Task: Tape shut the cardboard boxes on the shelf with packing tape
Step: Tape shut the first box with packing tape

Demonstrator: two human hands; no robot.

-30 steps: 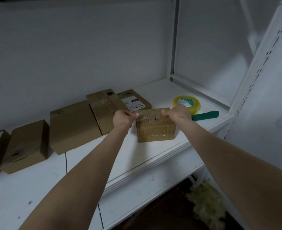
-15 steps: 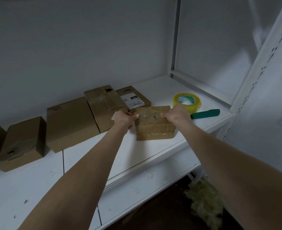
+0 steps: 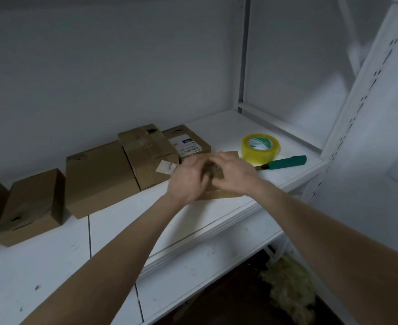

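Clerk: What does the unit carry?

Inspector: A white shelf (image 3: 228,127) holds a row of cardboard boxes along the back wall. The largest box (image 3: 99,179) sits mid-row, with a taped box (image 3: 146,156) and a labelled box (image 3: 189,141) to its right. Two further boxes (image 3: 31,205) stand at far left.

Clerk: Which one is being worked on?

Inspector: A small box (image 3: 219,195), near the shelf's front edge and just ahead of the labelled box. Its long axis runs left to right across the person, and most of its top is covered.

Clerk: Covered by what?

Inspector: Both hands. The left hand (image 3: 188,177) and right hand (image 3: 234,174) lie on the top and meet near its middle. Blur hides the fingers, so the inspector cannot tell whether they press flat or curl round a flap.

Clerk: And the tape?

Inspector: The tape roll (image 3: 260,146) rests on its flat face beyond and to the right of the small box, near it. A green cutter (image 3: 287,161) lies just in front of the roll, blade end toward the hands.

Clerk: Your judgement?

Inspector: The flaps are probably being closed and sealing has not begun. The roll lies rightward of the right hand, which is the nearer, so the left hand would best hold the flaps down
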